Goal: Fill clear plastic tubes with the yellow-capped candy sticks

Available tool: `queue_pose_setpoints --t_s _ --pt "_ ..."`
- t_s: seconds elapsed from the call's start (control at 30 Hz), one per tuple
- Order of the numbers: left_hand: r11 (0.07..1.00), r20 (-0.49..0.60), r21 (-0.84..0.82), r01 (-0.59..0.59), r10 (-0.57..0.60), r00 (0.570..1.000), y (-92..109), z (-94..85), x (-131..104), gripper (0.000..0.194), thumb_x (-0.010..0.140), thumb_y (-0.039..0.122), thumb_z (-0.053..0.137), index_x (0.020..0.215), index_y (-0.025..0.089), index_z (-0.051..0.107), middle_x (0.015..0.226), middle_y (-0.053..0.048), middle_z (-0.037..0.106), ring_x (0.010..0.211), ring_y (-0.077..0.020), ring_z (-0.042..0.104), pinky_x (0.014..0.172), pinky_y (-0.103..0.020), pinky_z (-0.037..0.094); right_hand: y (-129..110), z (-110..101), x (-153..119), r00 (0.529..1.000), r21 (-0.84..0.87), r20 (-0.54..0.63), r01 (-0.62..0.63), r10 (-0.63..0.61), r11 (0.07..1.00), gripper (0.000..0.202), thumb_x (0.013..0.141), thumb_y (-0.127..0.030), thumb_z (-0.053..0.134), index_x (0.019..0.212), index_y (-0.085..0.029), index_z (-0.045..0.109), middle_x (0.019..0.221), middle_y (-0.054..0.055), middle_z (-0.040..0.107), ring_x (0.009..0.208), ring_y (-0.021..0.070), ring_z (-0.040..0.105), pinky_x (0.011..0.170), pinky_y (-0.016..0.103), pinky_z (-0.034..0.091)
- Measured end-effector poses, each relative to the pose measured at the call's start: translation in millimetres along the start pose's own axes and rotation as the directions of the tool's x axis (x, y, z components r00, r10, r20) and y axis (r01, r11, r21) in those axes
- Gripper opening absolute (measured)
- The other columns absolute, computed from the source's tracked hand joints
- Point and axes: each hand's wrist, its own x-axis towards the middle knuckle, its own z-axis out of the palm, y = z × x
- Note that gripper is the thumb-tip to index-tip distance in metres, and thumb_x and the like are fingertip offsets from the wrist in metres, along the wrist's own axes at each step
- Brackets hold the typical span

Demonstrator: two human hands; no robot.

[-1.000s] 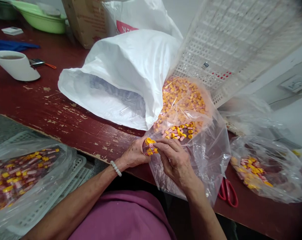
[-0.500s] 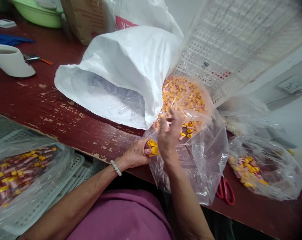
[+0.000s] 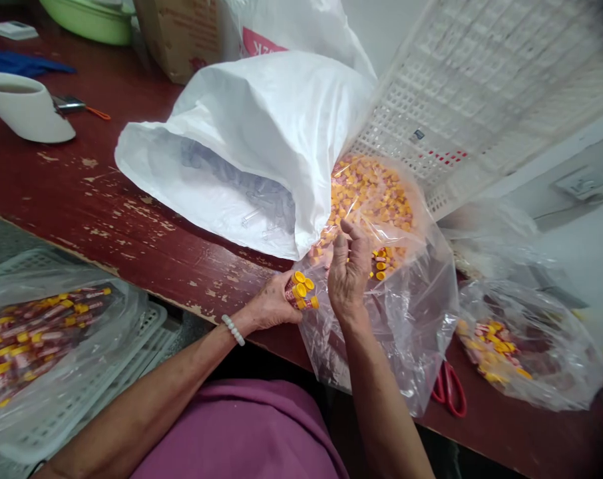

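Note:
My left hand (image 3: 274, 303), with a beaded bracelet at the wrist, is closed around several small yellow-capped tubes (image 3: 301, 290) with red-and-white patterned sides, their yellow ends facing up. Just right of them, my right hand (image 3: 350, 276) is over the clear plastic bag (image 3: 381, 319), thumb and fingers apart, with nothing visible in it. Inside that bag lies a heap of yellow-and-pink caps (image 3: 376, 193). A white sack (image 3: 281, 100) lies beside it on the table, its mouth toward me, with clear tubes (image 3: 261, 203) inside.
On the worn red table (image 3: 82, 186) are a white cup (image 3: 26, 110), red-handled scissors (image 3: 451, 389) and another clear bag (image 3: 551, 352) with yellow pieces. A white plastic crate (image 3: 461, 86) leans at the back right. Filled yellow-capped tubes (image 3: 32, 339) lie bagged at lower left.
My right hand has shifted slightly right and slowed, no longer blurred. The tubes in my left hand have tilted so more yellow ends show. The view has moved a little.

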Motion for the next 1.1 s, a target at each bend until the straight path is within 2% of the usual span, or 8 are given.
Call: queue_pose_setpoints --t_s 0.1,0.2,0.37,0.5,0.57,0.87,1.0,1.1 --pt "0.979 -0.028 0.195 -0.051 0.057 0.998 -4 -0.7 0 0.030 0.051 0.006 0.062 0.080 0.014 0.057 0.072 0.002 0.059 0.065 -0.0112 0.050 0.054 -0.020 0.039 -14 21 -4 0.981 -0.018 0.152 0.122 -0.118 0.992 0.033 0.091 -0.035 0.043 0.121 -0.022 0.050 0.120 0.010 0.051 0.110 0.0196 0.049 0.092 0.039 0.043" --pt "0.980 -0.079 0.195 -0.028 0.045 0.996 -2 -1.8 -1 0.032 0.050 0.005 0.062 0.080 0.014 0.057 0.071 0.002 0.059 0.062 -0.0108 0.050 0.052 -0.020 0.039 -19 30 -1 0.942 0.049 0.297 0.146 -0.154 0.988 0.034 0.090 -0.035 0.045 0.121 -0.021 0.051 0.121 0.010 0.050 0.113 0.0195 0.048 0.093 0.037 0.044" --pt "0.964 -0.076 -0.148 0.222 -0.235 0.969 9 -11.0 -7 0.038 0.052 0.012 0.064 0.089 0.016 0.053 0.064 0.003 0.058 0.043 -0.0093 0.050 0.034 -0.017 0.030 -10 -4 -4 0.935 0.097 0.356 -0.024 -0.012 0.995 0.040 0.093 -0.039 0.035 0.128 -0.022 0.043 0.121 0.009 0.053 0.109 0.0195 0.052 0.093 0.041 0.044" --pt "0.862 0.008 -0.465 0.200 -0.221 0.975 11 -16.6 -9 0.026 0.050 0.007 0.058 0.076 0.013 0.057 0.058 0.002 0.056 0.044 -0.0089 0.051 0.040 -0.018 0.037 -9 -16 -32 0.771 0.005 0.603 0.251 -0.203 0.968 0.092 0.066 -0.059 0.066 0.139 -0.018 0.027 0.140 0.016 0.036 0.128 0.0314 0.035 0.103 0.051 0.033" --pt "0.812 0.017 -0.556 0.176 -0.201 0.979 11 -16.3 -10 0.026 0.047 0.002 0.054 0.071 0.013 0.056 0.057 0.003 0.056 0.046 -0.0085 0.050 0.045 -0.020 0.040 -13 -10 -45 0.734 -0.017 0.633 0.332 -0.246 0.943 0.104 0.059 -0.059 0.072 0.140 -0.015 0.024 0.139 0.018 0.036 0.128 0.0329 0.034 0.103 0.051 0.033" --pt "0.692 -0.018 -0.716 0.093 -0.152 0.988 23 -40.6 -34 0.016 0.043 0.003 0.058 0.057 0.011 0.056 0.049 0.005 0.049 0.048 -0.0097 0.052 0.046 -0.020 0.042 -41 29 -40 0.651 0.143 0.612 0.469 -0.450 0.872 0.072 0.066 -0.043 0.070 0.128 -0.017 0.045 0.113 0.014 0.054 0.101 0.0286 0.054 0.082 0.045 0.050" --pt "0.697 -0.177 -0.717 0.009 -0.194 0.965 27 -65.1 -67 0.016 0.043 0.003 0.058 0.056 0.010 0.055 0.052 0.003 0.050 0.045 -0.0078 0.051 0.045 -0.019 0.041 -66 60 -52 0.586 0.303 0.639 0.403 -0.498 0.864 0.072 0.067 -0.045 0.070 0.130 -0.024 0.044 0.117 0.012 0.052 0.105 0.0287 0.054 0.084 0.045 0.051" --pt "0.749 -0.328 -0.662 -0.017 -0.270 0.905 20 -93.6 -103 0.018 0.046 0.005 0.063 0.060 0.012 0.055 0.057 0.003 0.052 0.044 -0.0077 0.052 0.041 -0.018 0.038 -83 84 -67 0.534 0.374 0.681 0.334 -0.501 0.865 0.082 0.066 -0.052 0.070 0.135 -0.025 0.037 0.136 0.014 0.037 0.122 0.0328 0.043 0.092 0.049 0.047"
